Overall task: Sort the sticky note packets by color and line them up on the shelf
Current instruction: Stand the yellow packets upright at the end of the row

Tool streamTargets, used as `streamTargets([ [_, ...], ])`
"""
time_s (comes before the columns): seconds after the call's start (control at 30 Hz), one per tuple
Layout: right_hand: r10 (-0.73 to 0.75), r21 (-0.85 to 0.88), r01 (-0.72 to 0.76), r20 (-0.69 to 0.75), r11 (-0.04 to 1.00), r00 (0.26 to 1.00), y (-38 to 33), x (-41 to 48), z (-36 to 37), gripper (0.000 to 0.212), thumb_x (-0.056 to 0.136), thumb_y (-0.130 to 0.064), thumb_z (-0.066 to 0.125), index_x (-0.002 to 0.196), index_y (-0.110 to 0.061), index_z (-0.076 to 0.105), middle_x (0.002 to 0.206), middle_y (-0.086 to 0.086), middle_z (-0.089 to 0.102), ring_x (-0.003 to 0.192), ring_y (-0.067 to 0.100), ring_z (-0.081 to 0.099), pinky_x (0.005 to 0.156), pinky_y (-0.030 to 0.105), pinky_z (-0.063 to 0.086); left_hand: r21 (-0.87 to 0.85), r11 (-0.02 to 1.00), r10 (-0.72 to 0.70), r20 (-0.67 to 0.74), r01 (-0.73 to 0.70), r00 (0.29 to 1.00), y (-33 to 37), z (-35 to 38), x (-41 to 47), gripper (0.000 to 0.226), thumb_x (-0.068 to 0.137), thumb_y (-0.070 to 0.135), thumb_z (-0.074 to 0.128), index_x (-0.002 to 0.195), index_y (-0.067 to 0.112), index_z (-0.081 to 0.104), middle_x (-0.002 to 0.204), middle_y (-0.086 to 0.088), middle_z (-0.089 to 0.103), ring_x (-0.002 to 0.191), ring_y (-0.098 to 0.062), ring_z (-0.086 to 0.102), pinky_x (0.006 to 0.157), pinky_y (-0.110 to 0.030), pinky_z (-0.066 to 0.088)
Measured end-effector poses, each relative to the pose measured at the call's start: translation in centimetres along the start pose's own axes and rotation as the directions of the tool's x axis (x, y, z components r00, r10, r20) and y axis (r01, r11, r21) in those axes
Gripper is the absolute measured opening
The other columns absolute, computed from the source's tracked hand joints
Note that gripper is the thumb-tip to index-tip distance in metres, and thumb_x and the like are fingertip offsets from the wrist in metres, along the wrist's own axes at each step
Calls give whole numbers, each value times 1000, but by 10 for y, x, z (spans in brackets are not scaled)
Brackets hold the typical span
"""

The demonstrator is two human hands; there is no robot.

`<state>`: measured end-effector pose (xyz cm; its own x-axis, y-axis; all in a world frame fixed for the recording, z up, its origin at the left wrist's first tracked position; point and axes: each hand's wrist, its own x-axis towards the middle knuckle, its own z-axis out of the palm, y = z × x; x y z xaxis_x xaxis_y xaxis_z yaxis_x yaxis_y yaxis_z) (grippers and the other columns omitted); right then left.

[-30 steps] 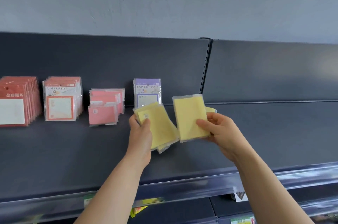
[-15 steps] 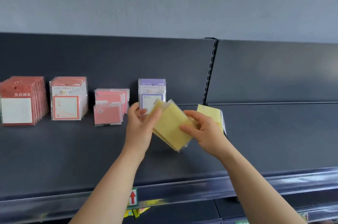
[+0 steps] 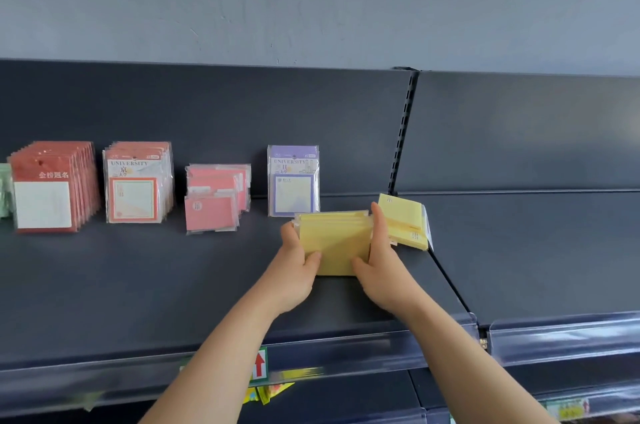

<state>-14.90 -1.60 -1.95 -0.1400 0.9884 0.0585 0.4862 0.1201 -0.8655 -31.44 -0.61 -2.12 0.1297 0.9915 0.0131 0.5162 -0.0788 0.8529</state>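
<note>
A squared-up stack of yellow sticky note packets [image 3: 334, 245] stands on the dark shelf [image 3: 138, 285], just in front of the purple packets [image 3: 293, 181]. My left hand [image 3: 297, 262] grips its left edge and my right hand [image 3: 380, 257] grips its right edge, thumbs on the front face. More yellow packets [image 3: 405, 224] lean behind my right hand. Further left stand pink packets [image 3: 216, 196], orange-framed "University" packets [image 3: 136, 182] and red packets [image 3: 52, 188].
A slotted upright [image 3: 401, 132] splits the back panel; the shelf section to its right [image 3: 536, 250] holds nothing. A clear price rail [image 3: 346, 354] runs along the front edge, with a red arrow tag [image 3: 259, 365]. Something green [image 3: 4, 189] shows at the far left.
Two separate yellow bunches, one in each hand, have been brought together into one stack. That stack now stands on the shelf with both hands on its sides.
</note>
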Motion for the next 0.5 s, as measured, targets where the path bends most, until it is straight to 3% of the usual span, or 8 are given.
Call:
streamTargets([
  [0.07, 17, -34, -16, 32, 999, 999, 1, 1, -2, 82, 97, -4, 38, 150, -26, -21, 123, -8, 44, 83, 8, 51, 60, 7, 38, 28, 1000, -2, 11, 1, 1000, 0, -2, 0, 33, 102, 25, 42, 125, 17, 20, 114, 0, 51, 88, -7, 50, 71, -17, 39],
  [0.1, 18, -58, -15, 50, 998, 999, 1, 1, -4, 78, 98, -5, 37, 151, -25, -16, 130, -10, 38, 92, 7, 49, 66, 8, 38, 33, 999, -6, 12, 5, 1000, 0, -4, 1, 33, 102, 25, 42, 125, 17, 21, 114, 1, 50, 89, -7, 50, 71, -18, 40],
  [0.17, -59, -54, 63, 79, 997, 995, -2, 1, -13, 63, 97, -2, 36, 146, -34, 14, 125, -10, 46, 97, 8, 49, 73, 10, 39, -9, 1000, 1, -10, -1, 1000, 0, -7, 4, 35, 101, 24, 46, 128, 19, 24, 118, 4, 49, 98, -8, 50, 75, -22, 40],
  [0.23, -152, 19, 151, 61, 988, 987, -6, 6, -27, 58, 92, 5, 35, 125, -43, 38, 116, -6, 58, 100, 13, 55, 78, 11, 44, -113, 993, 8, -55, -14, 998, 4, -9, 11, 39, 99, 21, 51, 131, 21, 28, 122, 7, 50, 107, -11, 49, 82, -23, 39],
  [0.3, -167, 41, 170, -55, 985, 984, -5, 20, -46, 55, 91, 4, 35, 129, -33, 50, 122, -7, 62, 111, 13, 57, 89, 21, 44, -202, 979, 6, -108, -28, 994, 12, -10, 20, 36, 98, 18, 53, 127, 21, 32, 121, 7, 52, 110, -12, 50, 88, -25, 37],
  [0.4, -46, -86, 22, -277, 996, 960, 6, 45, -81, 44, 99, -19, 45, 143, -23, 43, 143, -6, 47, 132, 12, 44, 98, 22, 36, -274, 960, 0, -190, -53, 982, 29, -11, 36, 28, 98, 17, 52, 118, 23, 33, 118, 9, 52, 107, -10, 50, 89, -26, 36],
  [0.5, 134, -222, -173, -178, 960, 975, 20, 69, -106, 53, 97, -33, 51, 146, -20, 38, 149, -2, 41, 134, 19, 41, 101, 28, 36, -306, 951, -49, -269, -37, 962, 43, -11, 55, 28, 98, 19, 50, 119, 19, 32, 119, 4, 49, 105, -13, 48, 80, -26, 38],
])
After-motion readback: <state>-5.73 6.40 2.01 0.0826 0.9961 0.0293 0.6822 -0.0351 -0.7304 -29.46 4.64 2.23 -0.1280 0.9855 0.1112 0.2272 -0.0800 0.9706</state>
